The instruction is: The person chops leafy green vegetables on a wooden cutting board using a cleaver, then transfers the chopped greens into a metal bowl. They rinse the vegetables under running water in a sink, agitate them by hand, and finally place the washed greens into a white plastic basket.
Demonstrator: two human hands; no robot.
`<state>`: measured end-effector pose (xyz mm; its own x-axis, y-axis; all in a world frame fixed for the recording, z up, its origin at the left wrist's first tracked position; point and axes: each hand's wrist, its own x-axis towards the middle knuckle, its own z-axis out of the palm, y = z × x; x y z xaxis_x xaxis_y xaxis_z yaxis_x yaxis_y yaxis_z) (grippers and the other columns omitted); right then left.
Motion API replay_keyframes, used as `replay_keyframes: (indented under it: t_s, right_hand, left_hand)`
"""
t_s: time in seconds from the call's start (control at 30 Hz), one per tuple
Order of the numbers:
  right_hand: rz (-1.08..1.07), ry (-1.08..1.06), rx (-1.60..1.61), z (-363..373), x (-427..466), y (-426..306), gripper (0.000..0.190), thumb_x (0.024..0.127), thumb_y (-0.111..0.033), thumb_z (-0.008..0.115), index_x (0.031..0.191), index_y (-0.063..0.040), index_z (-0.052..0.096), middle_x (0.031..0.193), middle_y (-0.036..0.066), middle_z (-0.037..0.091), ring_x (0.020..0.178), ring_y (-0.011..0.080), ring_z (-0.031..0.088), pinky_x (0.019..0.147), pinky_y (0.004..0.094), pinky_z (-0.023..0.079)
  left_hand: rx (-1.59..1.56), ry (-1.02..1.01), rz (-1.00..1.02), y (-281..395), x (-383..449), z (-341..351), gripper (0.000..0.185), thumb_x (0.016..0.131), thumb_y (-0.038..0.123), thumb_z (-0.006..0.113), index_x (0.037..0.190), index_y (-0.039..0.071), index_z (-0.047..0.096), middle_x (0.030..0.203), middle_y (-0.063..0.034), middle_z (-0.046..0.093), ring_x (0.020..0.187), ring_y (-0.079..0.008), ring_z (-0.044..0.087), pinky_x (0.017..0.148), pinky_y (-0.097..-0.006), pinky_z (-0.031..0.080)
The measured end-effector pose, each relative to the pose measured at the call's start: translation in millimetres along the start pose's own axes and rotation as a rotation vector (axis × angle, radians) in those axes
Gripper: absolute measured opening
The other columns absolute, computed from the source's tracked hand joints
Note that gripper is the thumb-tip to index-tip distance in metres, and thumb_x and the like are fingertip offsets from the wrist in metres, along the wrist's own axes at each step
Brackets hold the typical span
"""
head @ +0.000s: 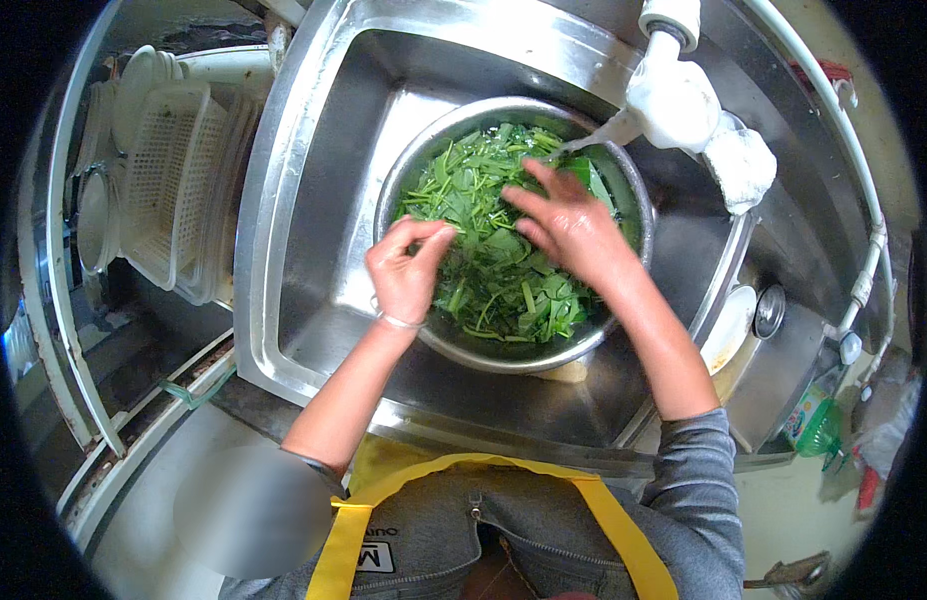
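A round stainless steel basin stands in the sink, holding water and cut leafy greens with green stems. Over the basin's left side, my left hand has thumb and forefinger pinched together, with a small pale-green bit of stem at their tips. My right hand, slightly blurred, is above the greens on the right with its fingers spread and nothing visible in them. Water runs from a white cloth-wrapped tap into the basin, close to the right fingertips.
The steel sink surrounds the basin. A rack to the left carries white plastic baskets and plates. At right are a white plate, a metal can, a green plastic bottle and white pipes.
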<state>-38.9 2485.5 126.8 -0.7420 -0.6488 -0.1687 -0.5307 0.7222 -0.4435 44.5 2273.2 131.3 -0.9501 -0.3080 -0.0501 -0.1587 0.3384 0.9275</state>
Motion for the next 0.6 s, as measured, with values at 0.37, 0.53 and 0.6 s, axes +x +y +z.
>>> replay_keyframes:
  t_s: [0.37,0.53,0.6]
  right_hand:
    - [0.032,0.139,0.316,85,28,83,0.058,0.087,-0.052,0.055,0.137,-0.026,0.044,0.145,0.012,0.033,0.127,0.0362,0.039,0.108,0.0469,0.031]
    - [0.089,0.108,0.310,89,9,75,0.061,0.086,-0.056,0.053,0.137,-0.025,0.044,0.146,0.013,0.034,0.131,0.0366,0.036,0.107,0.0454,0.033]
    - [0.110,0.080,0.311,80,4,68,0.059,0.087,-0.052,0.054,0.140,-0.029,0.040,0.143,0.017,0.036,0.131,0.0371,0.036,0.106,0.0442,0.034]
  left_hand:
    - [-0.307,-0.027,-1.084,-52,-68,-32,0.020,0.086,0.015,0.065,0.100,0.008,0.053,0.083,-0.0030,0.061,0.067,-0.0112,0.059,0.055,-0.0284,0.054]
    - [-0.431,-0.056,-1.103,-47,-80,-33,0.005,0.083,0.007,0.063,0.085,0.008,0.058,0.075,-0.0022,0.063,0.061,-0.0121,0.063,0.051,-0.0288,0.056]
    - [-0.359,-0.056,-1.100,-46,-84,-40,0.006,0.082,0.005,0.063,0.082,0.009,0.058,0.074,-0.0025,0.063,0.060,-0.0115,0.062,0.051,-0.0287,0.055]
